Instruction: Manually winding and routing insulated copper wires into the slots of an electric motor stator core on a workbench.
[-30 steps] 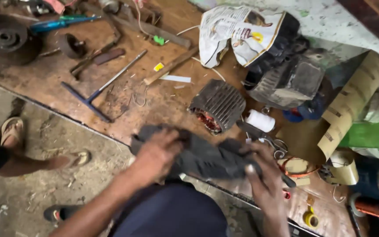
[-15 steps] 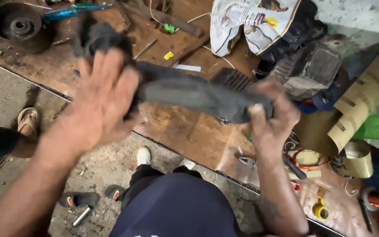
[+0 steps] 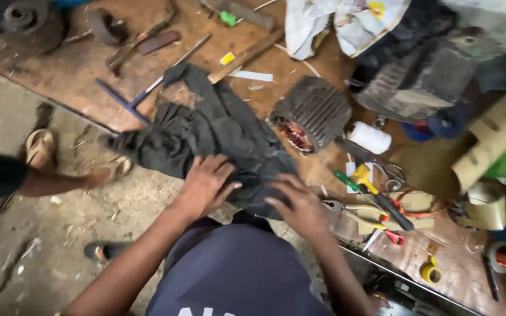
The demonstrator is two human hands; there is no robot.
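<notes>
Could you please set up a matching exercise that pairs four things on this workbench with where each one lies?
Things:
1. dark cloth
2. white roll
3. ribbed motor core
4. yellow tape roll

Places:
A. near the bench's front edge, far to the right
B. just right of the dark cloth
C. under both hands, the left hand and the right hand
D. right of the ribbed motor core, above the screwdrivers

Pairs: 1-C, 2-D, 3-B, 4-A
</notes>
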